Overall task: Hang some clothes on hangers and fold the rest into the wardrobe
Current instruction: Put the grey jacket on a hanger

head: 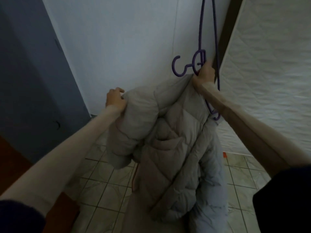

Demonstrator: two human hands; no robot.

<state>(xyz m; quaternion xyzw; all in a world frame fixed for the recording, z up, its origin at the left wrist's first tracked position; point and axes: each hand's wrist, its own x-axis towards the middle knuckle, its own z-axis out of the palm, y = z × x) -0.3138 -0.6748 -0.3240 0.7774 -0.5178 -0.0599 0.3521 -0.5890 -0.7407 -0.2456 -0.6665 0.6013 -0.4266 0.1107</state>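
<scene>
A beige quilted puffer jacket [168, 132] hangs in front of me over the tiled floor. My left hand [115, 100] grips its left shoulder. My right hand [204, 73] grips the jacket's collar edge together with a purple plastic hanger [201, 41]. The hanger stands on end: its hook curls out to the left of my right hand, one arm rises out of the frame's top, and the other runs down behind my right wrist into the jacket.
A white wall [126, 39] stands straight ahead, with a dark blue surface [30, 64] at the left. A white quilted mattress [269, 73] leans at the right beside a dark wooden post [230, 27]. The pale tiled floor [104, 185] lies below, with brown wood [15, 158] at the lower left.
</scene>
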